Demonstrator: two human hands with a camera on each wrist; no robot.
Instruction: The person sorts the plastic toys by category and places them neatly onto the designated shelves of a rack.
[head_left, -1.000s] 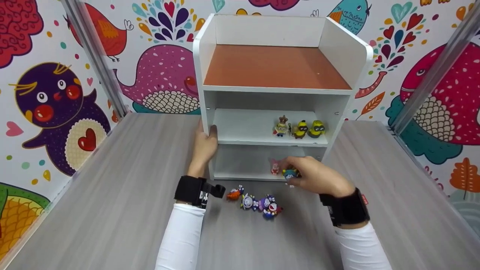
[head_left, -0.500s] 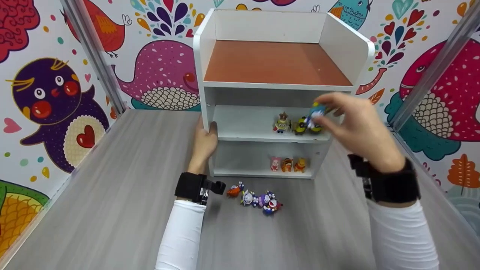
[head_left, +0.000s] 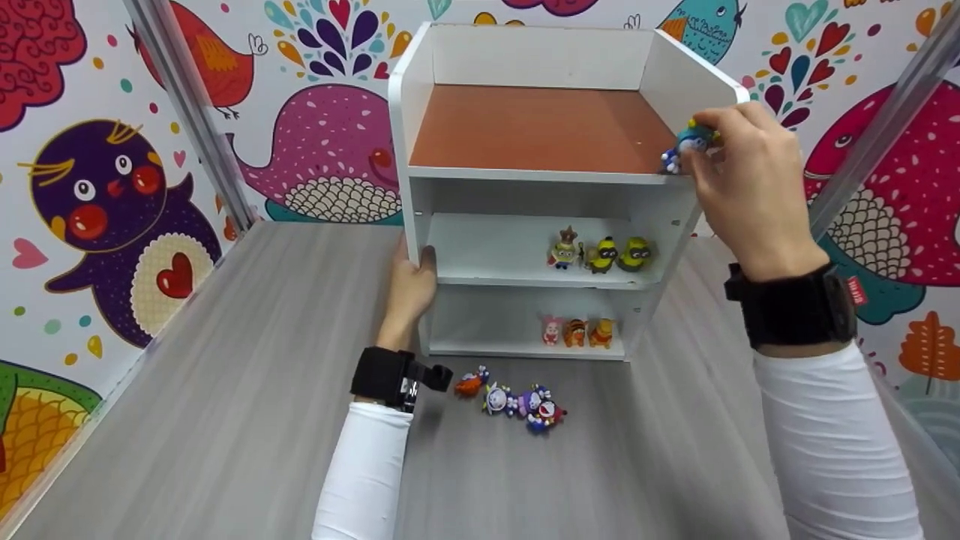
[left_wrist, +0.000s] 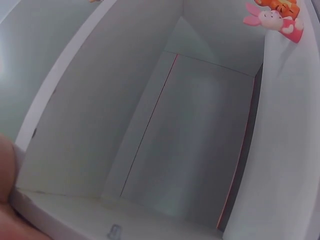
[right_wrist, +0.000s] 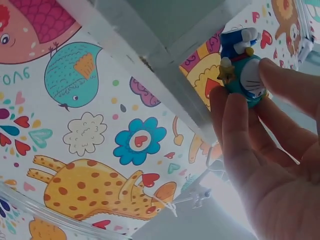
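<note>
carefully, while my left hand [head_left: 411, 292] grips the left side of the shelf unit [head_left: 555, 135] and my right hand [head_left: 754, 184] pinches the blue figurine [head_left: 691, 139] near that unit's upper right front corner, i should point its feet downward.

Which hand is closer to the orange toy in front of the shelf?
Left. The left hand grips the shelf's left side, beyond and left of the orange toy; the right hand is farther, holding a blue figure at the top right.
</note>
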